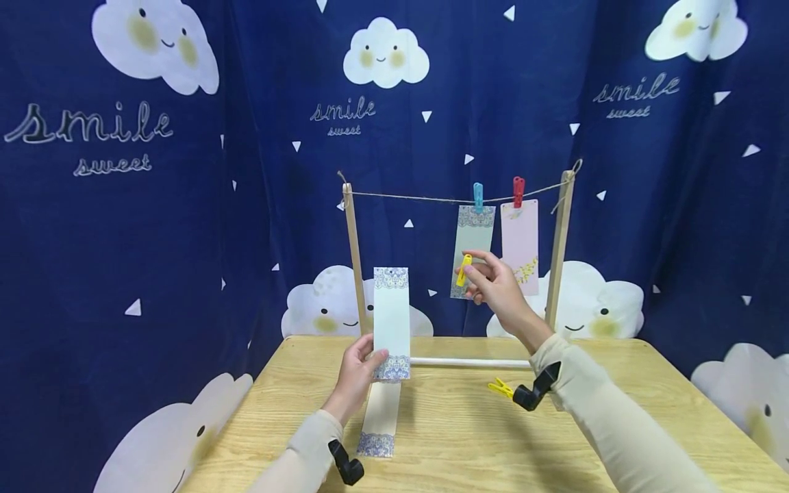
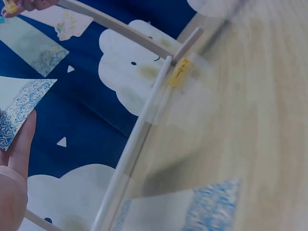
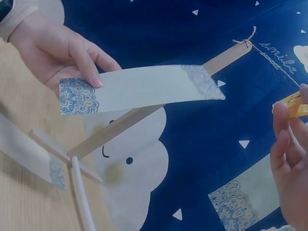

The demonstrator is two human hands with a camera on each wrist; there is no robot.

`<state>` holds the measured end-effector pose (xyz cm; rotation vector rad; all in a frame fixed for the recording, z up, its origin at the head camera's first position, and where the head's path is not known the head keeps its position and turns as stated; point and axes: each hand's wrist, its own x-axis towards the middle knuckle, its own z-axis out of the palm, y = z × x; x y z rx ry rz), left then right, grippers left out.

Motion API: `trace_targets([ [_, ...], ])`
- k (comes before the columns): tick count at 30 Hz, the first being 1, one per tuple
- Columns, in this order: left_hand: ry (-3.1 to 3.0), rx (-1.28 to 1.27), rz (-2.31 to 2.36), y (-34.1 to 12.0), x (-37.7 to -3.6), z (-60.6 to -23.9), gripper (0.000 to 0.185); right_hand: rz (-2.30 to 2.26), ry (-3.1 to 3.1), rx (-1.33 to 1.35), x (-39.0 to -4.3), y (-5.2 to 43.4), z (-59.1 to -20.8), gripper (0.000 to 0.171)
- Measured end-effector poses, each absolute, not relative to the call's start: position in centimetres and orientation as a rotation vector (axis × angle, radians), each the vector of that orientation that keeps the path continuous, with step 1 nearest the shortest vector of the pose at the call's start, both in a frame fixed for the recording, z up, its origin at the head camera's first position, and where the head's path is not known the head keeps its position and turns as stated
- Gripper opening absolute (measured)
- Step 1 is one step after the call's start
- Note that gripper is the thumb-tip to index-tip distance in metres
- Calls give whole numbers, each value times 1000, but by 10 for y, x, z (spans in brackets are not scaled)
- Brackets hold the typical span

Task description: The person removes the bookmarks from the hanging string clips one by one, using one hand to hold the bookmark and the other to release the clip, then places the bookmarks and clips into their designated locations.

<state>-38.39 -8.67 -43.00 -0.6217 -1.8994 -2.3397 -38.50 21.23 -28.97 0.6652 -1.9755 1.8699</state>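
My left hand (image 1: 359, 370) pinches a pale green bookmark-like card (image 1: 391, 311) near its lower end, thumb in front. Blue lace patterns band both ends of this upright card. Higher and to the right, my right hand (image 1: 498, 286) pinches a yellow clothespin (image 1: 464, 270) between thumb and fingers. Behind that hand, a similar green card (image 1: 474, 229) hangs from a string (image 1: 407, 197) by a blue clothespin (image 1: 478, 197). Beside it a pink card with yellow flowers (image 1: 520, 239) hangs by a red clothespin (image 1: 518, 192). The right wrist view shows the held card (image 3: 139, 86) from the side.
Two wooden posts (image 1: 355, 257) carry the string, joined low by a white rod (image 1: 468, 363). On the wooden table (image 1: 444, 438) lie another lace-patterned card (image 1: 381, 418), below my left hand, and a second yellow clothespin (image 1: 501, 388). A dark blue cloud-print curtain (image 1: 259, 205) stands behind.
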Motion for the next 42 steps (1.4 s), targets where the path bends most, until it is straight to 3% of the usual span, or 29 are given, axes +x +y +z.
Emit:
trace_targets([
  [21, -2061, -542, -2316, -106, -347, -478, 44, 1926, -1959, 611, -368, 227, -342, 55],
  [42, -2236, -523, -2250, -117, -336, -496, 45, 1954, -1968, 572, -344, 256, -398, 38],
])
